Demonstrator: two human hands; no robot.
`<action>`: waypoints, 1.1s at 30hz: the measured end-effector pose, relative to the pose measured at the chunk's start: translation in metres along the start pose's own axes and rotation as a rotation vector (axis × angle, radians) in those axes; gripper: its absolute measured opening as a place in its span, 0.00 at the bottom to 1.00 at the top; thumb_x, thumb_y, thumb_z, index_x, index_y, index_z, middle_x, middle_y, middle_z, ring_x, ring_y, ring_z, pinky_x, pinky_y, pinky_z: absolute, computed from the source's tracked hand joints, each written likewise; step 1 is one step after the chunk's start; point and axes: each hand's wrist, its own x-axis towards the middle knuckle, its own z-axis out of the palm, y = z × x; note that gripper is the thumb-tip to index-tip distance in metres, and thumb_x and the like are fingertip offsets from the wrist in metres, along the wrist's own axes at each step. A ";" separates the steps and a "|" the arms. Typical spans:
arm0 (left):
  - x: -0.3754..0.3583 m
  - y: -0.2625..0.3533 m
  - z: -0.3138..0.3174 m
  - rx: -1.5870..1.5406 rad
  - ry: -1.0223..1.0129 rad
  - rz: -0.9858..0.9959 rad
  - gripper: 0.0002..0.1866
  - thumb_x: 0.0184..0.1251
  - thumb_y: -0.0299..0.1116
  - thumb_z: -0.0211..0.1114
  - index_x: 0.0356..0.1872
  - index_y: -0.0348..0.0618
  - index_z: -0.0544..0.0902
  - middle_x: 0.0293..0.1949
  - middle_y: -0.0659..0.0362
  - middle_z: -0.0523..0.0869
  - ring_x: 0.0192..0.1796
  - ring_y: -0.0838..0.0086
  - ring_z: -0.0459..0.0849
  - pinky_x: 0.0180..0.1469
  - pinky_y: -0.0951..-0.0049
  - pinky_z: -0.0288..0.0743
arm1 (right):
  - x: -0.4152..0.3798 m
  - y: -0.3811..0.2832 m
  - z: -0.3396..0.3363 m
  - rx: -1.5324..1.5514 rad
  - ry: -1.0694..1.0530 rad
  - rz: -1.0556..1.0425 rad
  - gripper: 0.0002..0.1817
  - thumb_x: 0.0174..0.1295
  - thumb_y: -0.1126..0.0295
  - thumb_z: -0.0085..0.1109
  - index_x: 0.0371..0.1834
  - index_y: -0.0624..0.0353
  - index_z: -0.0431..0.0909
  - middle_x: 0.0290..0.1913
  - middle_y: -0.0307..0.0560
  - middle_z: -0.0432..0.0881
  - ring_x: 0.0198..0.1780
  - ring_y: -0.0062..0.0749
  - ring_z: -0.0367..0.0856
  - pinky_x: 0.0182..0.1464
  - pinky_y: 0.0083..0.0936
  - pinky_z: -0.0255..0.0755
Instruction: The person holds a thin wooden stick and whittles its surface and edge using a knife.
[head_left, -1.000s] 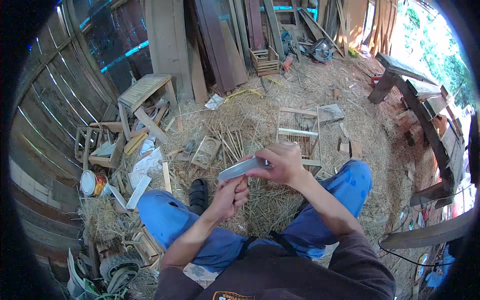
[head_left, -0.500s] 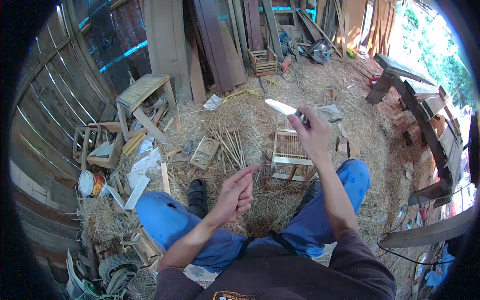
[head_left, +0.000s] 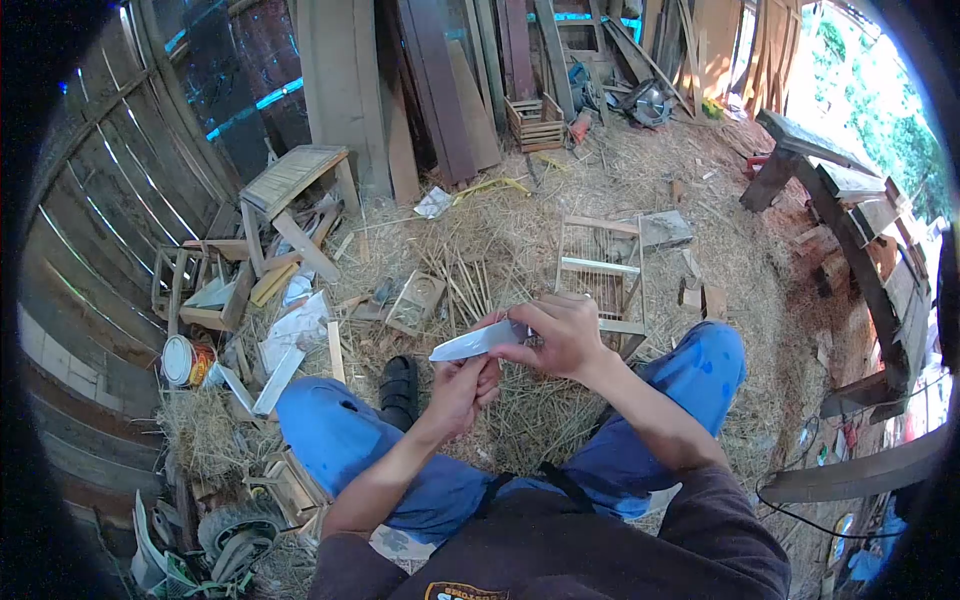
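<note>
In front of my body, my right hand [head_left: 565, 338] is wrapped round the handle of a knife [head_left: 468, 345], whose wide pale blade points left. Just under the blade is my left hand [head_left: 462, 392], its fingers curled and pressed together. Whatever it pinches is hidden behind the blade. The two hands are close together. Past them on the straw floor stands a small wooden frame [head_left: 600, 266] with thin bars, partly covered by my right hand.
Thin sticks [head_left: 466, 292] and a small wooden panel [head_left: 415, 303] lie on the straw. A slatted crate [head_left: 535, 124] and a circular saw [head_left: 648, 104] are farther back. A slatted stool [head_left: 294, 180] and a paint can [head_left: 186, 360] are left, a wooden bench [head_left: 840, 225] right.
My right hand has come down and left with the knife, bringing the blade over my left hand. My left hand has risen slightly. The barred frame shows more fully.
</note>
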 end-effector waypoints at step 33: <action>0.000 0.008 0.010 0.012 0.051 0.053 0.24 0.82 0.37 0.56 0.75 0.53 0.69 0.23 0.70 0.66 0.21 0.88 0.60 0.18 0.83 0.51 | 0.001 0.019 -0.010 0.053 0.069 0.117 0.20 0.57 0.47 0.72 0.36 0.51 0.85 0.23 0.41 0.83 0.23 0.36 0.83 0.27 0.33 0.73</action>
